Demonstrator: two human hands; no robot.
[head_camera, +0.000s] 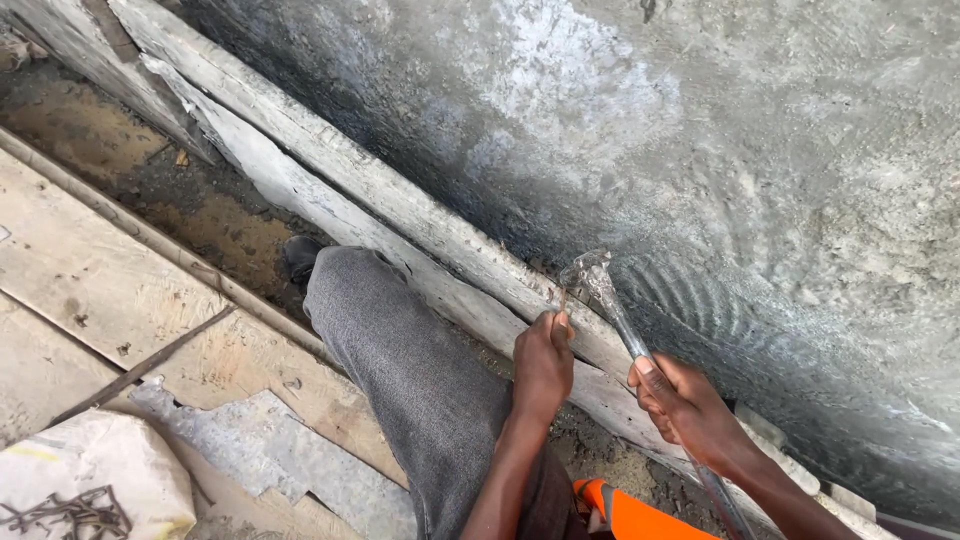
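My left hand (543, 362) pinches a thin nail (562, 299) upright against the top of a long wooden plank (400, 205) that runs along the foot of a grey cement wall (700, 150). My right hand (685, 402) grips the metal handle of a hammer (600, 285). The hammer's head hovers just to the right of the nail, slightly above it. My leg in grey trousers (400, 360) stretches toward the plank, with a dark shoe (300, 255) on the ground.
Wooden boards (90, 280) lie at the left over bare earth (200, 200). A pale sack (95, 470) at the bottom left carries a heap of several nails (70, 512). An orange garment (630, 515) shows at the bottom edge.
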